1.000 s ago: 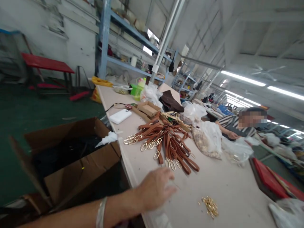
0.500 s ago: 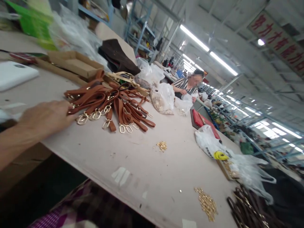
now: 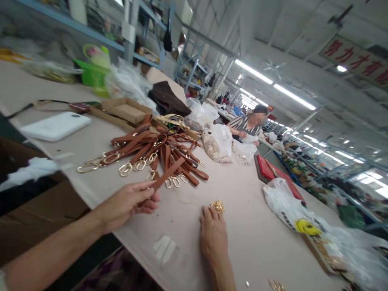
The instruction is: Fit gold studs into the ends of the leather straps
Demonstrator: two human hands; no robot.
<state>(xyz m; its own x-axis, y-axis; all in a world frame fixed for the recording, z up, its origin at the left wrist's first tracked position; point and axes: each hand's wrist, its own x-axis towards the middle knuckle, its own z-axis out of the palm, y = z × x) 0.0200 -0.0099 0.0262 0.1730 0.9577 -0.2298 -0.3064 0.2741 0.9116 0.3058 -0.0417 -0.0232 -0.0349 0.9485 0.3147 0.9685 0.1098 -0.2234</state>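
My left hand (image 3: 141, 198) is closed on one end of a brown leather strap (image 3: 169, 173), whose free end points up and right, in front of the pile of brown straps (image 3: 136, 145) with gold oval rings and clasps. To the right, my right hand (image 3: 214, 226) lies low over the table, its fingertips touching the near edge of a small heap of gold metal pieces (image 3: 217, 206). Whether a piece is between those fingertips is hidden. A second group of gold pieces (image 3: 275, 284) shows at the bottom edge.
A white flat device (image 3: 57, 126) and a cardboard tray (image 3: 127, 111) are at the left of the table (image 3: 188, 242). Plastic bags (image 3: 218, 141) and a red item (image 3: 279, 173) are farther back. A person (image 3: 247, 123) sits across. At right, a smiley bag (image 3: 307, 226) covers a box.
My left hand has moved right from the pile's left side and now holds a strap. My right hand has come into view at the gold heap. The camera view has shifted left.
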